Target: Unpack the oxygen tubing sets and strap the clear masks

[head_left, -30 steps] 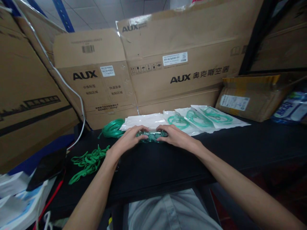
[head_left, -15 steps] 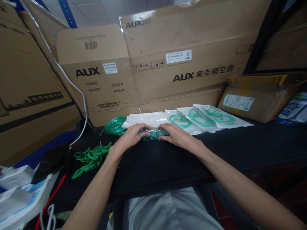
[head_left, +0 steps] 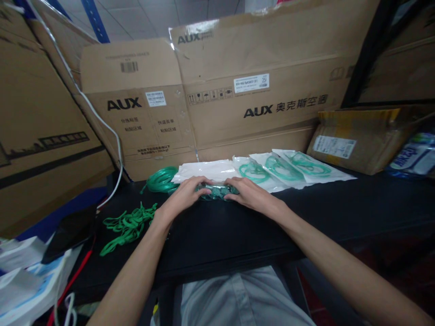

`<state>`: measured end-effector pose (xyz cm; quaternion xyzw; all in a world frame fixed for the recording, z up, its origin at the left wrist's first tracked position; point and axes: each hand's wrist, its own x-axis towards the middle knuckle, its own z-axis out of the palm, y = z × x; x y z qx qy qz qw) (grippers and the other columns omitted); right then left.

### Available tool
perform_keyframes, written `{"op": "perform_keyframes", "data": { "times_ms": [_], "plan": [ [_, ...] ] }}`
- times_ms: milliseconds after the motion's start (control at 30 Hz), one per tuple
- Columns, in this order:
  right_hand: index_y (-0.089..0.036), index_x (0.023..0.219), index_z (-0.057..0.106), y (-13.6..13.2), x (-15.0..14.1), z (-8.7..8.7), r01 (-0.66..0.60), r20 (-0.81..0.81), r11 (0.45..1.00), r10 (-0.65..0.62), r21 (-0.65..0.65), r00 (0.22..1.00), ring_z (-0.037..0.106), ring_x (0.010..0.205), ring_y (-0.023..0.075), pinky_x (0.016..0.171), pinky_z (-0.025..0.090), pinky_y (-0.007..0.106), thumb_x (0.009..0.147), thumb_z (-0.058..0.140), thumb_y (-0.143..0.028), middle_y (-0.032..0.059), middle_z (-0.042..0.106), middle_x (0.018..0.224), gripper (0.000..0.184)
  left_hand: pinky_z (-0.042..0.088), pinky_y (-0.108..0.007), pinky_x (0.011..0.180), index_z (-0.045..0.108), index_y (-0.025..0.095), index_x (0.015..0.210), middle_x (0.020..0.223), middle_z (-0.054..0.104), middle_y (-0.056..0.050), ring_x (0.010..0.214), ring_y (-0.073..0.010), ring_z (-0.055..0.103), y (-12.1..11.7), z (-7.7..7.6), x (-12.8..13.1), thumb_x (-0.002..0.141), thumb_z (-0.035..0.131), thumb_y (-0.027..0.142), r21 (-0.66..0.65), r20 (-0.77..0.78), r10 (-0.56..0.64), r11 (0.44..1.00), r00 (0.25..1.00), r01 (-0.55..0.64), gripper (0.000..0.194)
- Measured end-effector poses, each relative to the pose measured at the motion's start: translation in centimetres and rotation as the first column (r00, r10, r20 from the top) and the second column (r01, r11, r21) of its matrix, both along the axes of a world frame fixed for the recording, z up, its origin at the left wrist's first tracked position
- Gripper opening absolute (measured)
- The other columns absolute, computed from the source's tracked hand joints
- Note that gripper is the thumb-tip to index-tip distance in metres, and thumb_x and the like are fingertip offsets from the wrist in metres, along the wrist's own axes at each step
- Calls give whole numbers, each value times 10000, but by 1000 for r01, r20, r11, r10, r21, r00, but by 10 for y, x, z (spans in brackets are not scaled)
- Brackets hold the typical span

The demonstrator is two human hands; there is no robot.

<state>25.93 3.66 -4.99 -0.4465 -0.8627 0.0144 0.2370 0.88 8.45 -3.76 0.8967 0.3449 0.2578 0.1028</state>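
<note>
Left hand (head_left: 185,195), right hand (head_left: 252,194) bare; forearms (head_left: 134,267) bare as far as visible. Grey cloth garment (head_left: 210,301), creased, flat vertical band (head_left: 242,294) mid-front.

Beneath the fingers (head_left: 197,180) we see a black tabletop (head_left: 234,231); beyond them, printed cardboard (head_left: 288,79) stands like a wall. Up and left past the fingers, we make out a blue post (head_left: 95,21) and a pale panelled ceiling (head_left: 152,18); to their right, a dark frame (head_left: 369,52) and, lower, reddish floor (head_left: 308,292).

Bundle (head_left: 218,193) before pouches (head_left: 284,169), right of tubing (head_left: 161,179)
</note>
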Motion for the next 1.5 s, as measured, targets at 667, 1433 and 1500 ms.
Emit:
{"op": "perform_keyframes", "data": {
  "times_ms": [667,1433,1500],
  "plan": [
    [-123,1194,703,3,-6,-4,40,-41,985,-33,170,999,645,1036,283,921,497,374,905,692,-304,165,681,1072,341,440,-375,1005,669,215,1150,1137,680,-72,1105,-242,605,-2,-2,3,954,600,379,145,-17,-35,989,999,37,264],
    [-122,1166,690,4,-9,-4,89,-144,975,-60,202,988,633,1040,230,945,477,329,984,575,-311,135,667,1080,286,446,-413,987,683,229,1184,1130,677,-77,1084,-258,597,-1,-4,4,955,585,416,248,-74,37,969,997,-18,312],
    [-131,1184,690,7,-5,4,159,-192,964,-118,214,974,638,1064,214,976,462,309,999,546,-350,129,678,1113,321,441,-416,1001,675,241,1205,1153,667,-74,1100,-261,596,-2,-3,5,951,581,449,259,-66,39,966,997,-21,341]
  ]
}}
